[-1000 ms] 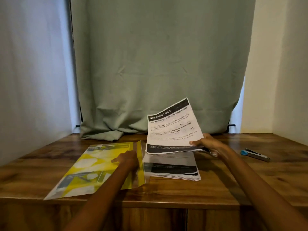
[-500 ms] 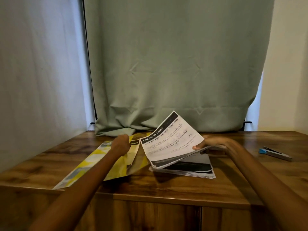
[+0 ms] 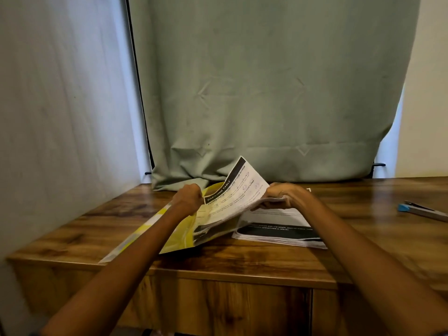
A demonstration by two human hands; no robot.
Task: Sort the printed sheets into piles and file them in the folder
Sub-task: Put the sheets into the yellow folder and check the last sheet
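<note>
A yellow folder [image 3: 179, 238] lies on the left of the wooden table [image 3: 242, 263], its near flap lifted. My left hand [image 3: 190, 198] grips the flap's upper edge and holds it up. My right hand [image 3: 282, 197] pinches the right edge of a printed sheet [image 3: 232, 197] headed "DRESSING TABLE". That sheet slants leftward, its lower left part lying inside the opened folder. A pile of printed sheets [image 3: 281, 229] with black bands rests flat on the table just right of the folder, partly under my right forearm.
A stapler [image 3: 423, 210] with a blue end lies at the table's right side. A green curtain [image 3: 266, 93] hangs behind the table, its hem on the back edge. A pale wall closes in the left side.
My left hand lifted the folder's flap from flat to raised. My right hand carried the sheet left and down, from above the pile into the folder's opening.
</note>
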